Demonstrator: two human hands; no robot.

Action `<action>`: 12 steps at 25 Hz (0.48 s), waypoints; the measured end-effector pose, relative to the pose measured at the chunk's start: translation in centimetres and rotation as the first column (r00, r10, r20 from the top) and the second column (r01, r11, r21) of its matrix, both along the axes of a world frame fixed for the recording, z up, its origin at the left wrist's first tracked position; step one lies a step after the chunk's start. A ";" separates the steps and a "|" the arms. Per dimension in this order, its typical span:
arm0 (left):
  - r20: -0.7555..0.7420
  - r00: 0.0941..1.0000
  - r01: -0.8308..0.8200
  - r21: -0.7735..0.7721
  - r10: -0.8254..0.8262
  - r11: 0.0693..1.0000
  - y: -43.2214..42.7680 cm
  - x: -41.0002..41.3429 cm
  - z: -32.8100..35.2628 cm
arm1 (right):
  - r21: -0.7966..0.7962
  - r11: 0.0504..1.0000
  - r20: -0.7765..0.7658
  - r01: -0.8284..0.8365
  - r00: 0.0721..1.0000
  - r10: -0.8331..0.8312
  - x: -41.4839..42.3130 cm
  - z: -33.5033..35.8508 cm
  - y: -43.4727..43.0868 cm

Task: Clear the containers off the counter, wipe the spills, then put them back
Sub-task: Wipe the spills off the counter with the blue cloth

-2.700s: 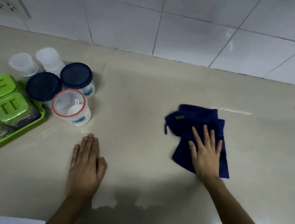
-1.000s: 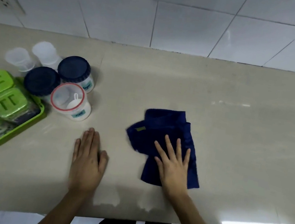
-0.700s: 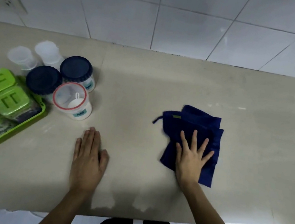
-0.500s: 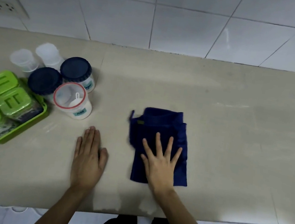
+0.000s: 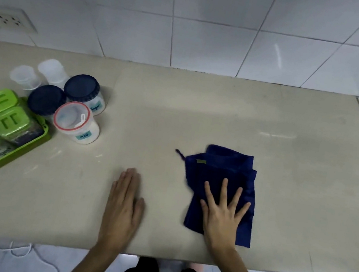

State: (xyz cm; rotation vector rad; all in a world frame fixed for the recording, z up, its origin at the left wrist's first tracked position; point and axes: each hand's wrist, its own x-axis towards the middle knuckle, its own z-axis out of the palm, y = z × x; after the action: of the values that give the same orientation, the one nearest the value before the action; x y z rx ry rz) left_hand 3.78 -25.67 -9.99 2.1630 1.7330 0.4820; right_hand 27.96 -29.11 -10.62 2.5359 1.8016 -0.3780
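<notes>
Containers (image 5: 75, 116) sit clustered at the left of the frame, nearer our left hand (image 5: 123, 202), flat and empty, fingers together, than our right hand (image 5: 222, 216), spread flat on the blue cloth (image 5: 220, 171) right of centre on the surface (image 5: 202, 106).

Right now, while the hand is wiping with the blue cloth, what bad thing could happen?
1. The jars stand close together at the left. If the right hand sweeps the blue cloth that far, it might knock one over.
2. The red-rimmed jar seems to have no lid, so a bump could spill its powder.
3. The left hand leans flat on the counter; on a wet patch it could slip.
</notes>
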 end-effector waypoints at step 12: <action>-0.311 0.881 0.351 -0.079 -0.357 0.933 -3.5 13.9 -0.5 | 0.059 0.942 0.027 -0.332 0.943 0.331 6.4 -0.2 -3.5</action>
State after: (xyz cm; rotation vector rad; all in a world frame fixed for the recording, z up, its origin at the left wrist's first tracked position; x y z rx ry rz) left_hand 17.65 -29.21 -10.53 2.5808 1.4175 0.0137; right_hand 34.34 -32.57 -10.79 2.1992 2.2132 -0.2925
